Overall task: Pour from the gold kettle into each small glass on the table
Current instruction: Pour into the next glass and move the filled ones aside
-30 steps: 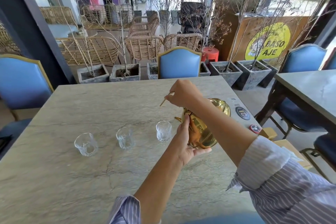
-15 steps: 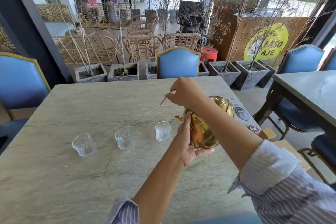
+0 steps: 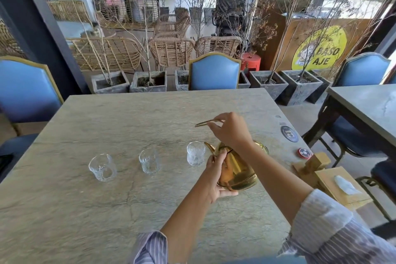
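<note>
A shiny gold kettle (image 3: 240,169) stands at the right of the stone table (image 3: 137,118), its spout pointing left close to the rim of the right glass (image 3: 195,153). My right hand (image 3: 231,132) grips the thin gold handle above the kettle. My left hand (image 3: 216,174) cups the kettle's left side and base. Three small clear glasses stand in a row: the left glass (image 3: 102,167), the middle glass (image 3: 149,161) and the right glass. Whether they hold liquid is not visible.
A dark round disc (image 3: 289,133) and a red round tin (image 3: 304,153) lie near the table's right edge. A wooden tissue box (image 3: 340,184) sits off the right side. Blue chairs (image 3: 215,72) surround the table; a second table (image 3: 368,103) stands at right.
The kettle's spout has come a little closer to the right glass. Both hands stay on the kettle. The glasses have not moved.
</note>
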